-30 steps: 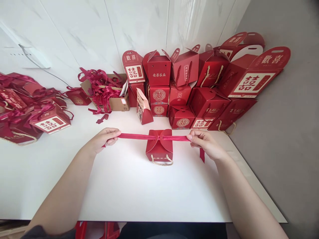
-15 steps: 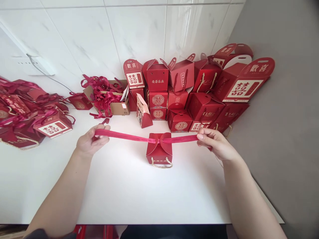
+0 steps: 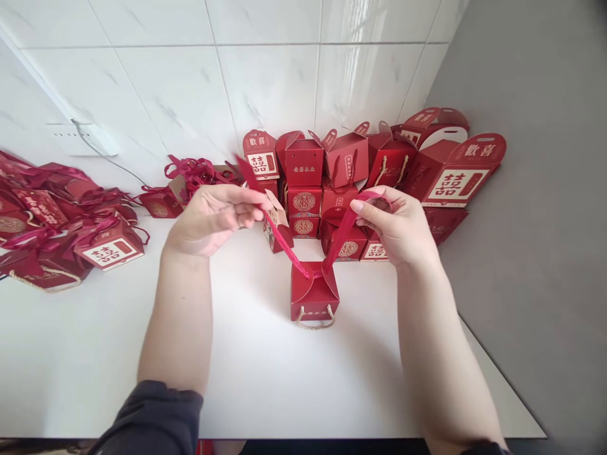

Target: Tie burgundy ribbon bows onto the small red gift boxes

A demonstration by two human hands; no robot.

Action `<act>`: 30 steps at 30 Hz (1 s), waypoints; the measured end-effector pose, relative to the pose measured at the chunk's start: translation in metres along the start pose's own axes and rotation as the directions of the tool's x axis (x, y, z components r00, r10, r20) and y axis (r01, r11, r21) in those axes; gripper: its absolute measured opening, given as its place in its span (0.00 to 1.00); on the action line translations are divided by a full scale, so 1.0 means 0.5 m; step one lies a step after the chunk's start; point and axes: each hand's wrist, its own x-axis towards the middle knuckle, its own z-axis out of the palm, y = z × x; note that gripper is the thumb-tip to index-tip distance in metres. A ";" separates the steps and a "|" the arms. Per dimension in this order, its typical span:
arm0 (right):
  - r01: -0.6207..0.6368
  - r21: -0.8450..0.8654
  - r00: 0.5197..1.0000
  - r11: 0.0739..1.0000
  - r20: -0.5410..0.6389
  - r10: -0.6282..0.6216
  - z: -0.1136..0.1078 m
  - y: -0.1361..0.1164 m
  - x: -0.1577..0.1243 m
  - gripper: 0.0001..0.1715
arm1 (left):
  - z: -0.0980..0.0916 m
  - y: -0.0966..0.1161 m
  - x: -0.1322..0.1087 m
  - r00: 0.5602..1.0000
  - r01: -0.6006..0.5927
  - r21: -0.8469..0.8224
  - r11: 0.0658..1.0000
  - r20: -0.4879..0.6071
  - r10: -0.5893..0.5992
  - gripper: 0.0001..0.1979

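Two hands (image 3: 213, 218) (image 3: 396, 227) above white table (image 3: 246, 379), tiled wall (image 3: 270, 82) beyond.

The white table (image 3: 265, 392) gives passage beside the red gift box (image 3: 315, 294) — stacked boxes (image 3: 303, 202) block the wall (image 3: 265, 76).

Two bare forearms (image 3: 180, 322) (image 3: 441, 354) are full and rounded, ending in a broad left hand (image 3: 213, 218) and right hand (image 3: 396, 224). The fingernails (image 3: 355, 221) on the right hand are short and unpainted. A dark charcoal sleeve (image 3: 154, 414) of soft, matte fabric covers the left arm up from a plain, slightly loose edge. A thin strip of similar dark cloth (image 3: 484, 448) shows on the right arm at the picture's lower edge.
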 end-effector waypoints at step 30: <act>0.138 -0.123 0.983 0.983 0.137 -0.121 0.091 -0.024 -0.039 0.07 | 0.183 -0.101 0.050 0.962 -0.015 -0.278 0.960 -0.267 -0.062 0.11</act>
